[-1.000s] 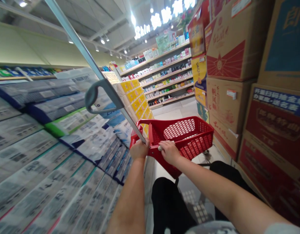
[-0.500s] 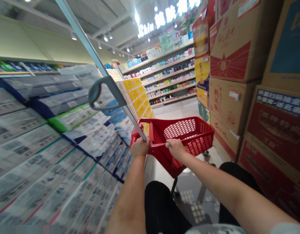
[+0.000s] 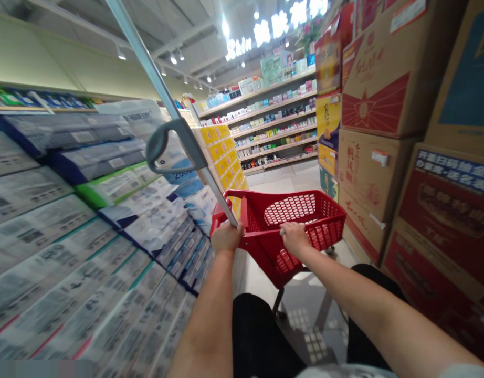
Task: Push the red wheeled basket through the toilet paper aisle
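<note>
A red plastic shopping cart (image 3: 261, 257) with perforated sides stands before my knees. My left hand (image 3: 226, 237) is closed at its near left corner, around the lower end of a silver pole (image 3: 163, 86). This pole slants up to the left and carries a grey looped handle (image 3: 177, 147) partway along. Whether the left fingers also grip the cart's bar is hidden. On the cart's near rim rests my right hand (image 3: 295, 239), fingers curled over it. Something small and pale shows at its thumb side, too small to name.
Stacked paper packs (image 3: 88, 252) line the left side, with yellow boxes (image 3: 222, 152) beyond them. Cartons (image 3: 374, 105) are piled high close on the right. Shelves of small goods (image 3: 277, 115) stand ahead across a pale tiled floor (image 3: 283, 182).
My right hand has slid a little to the right along the cart's rim. The left hand keeps its hold on the pole. The view has shifted slightly.
</note>
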A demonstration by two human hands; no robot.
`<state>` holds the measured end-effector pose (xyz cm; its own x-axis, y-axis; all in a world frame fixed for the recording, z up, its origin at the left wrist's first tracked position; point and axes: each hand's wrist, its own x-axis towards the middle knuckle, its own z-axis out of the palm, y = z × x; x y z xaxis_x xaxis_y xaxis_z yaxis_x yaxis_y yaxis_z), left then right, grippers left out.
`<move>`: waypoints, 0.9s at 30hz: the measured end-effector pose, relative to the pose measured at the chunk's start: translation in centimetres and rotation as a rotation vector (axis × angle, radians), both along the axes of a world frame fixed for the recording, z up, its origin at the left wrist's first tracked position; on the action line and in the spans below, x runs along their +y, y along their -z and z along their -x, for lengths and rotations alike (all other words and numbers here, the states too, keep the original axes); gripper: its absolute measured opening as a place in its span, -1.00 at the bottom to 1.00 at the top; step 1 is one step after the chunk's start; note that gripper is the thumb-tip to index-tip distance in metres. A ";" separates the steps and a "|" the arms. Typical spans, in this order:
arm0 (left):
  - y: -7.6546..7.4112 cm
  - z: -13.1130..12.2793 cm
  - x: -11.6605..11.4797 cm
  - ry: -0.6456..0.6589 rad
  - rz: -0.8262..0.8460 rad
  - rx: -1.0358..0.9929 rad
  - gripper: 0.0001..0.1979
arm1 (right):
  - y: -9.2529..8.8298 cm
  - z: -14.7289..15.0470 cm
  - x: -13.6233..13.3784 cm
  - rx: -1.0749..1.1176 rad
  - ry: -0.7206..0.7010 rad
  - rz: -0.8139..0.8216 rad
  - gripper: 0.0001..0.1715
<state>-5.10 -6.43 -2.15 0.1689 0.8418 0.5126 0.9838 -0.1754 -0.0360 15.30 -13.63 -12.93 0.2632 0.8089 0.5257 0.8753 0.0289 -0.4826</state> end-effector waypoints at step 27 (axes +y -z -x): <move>-0.2 -1.7 -3.7 0.127 0.013 -0.106 -0.49 | -2.3 4.7 -0.7 -0.006 -0.434 -0.247 -0.48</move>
<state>-3.38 -10.13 -1.97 0.2197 0.8240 0.5223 0.9520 -0.2981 0.0700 10.57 -14.29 -10.67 -0.0735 0.6944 0.7159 0.7599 0.5038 -0.4107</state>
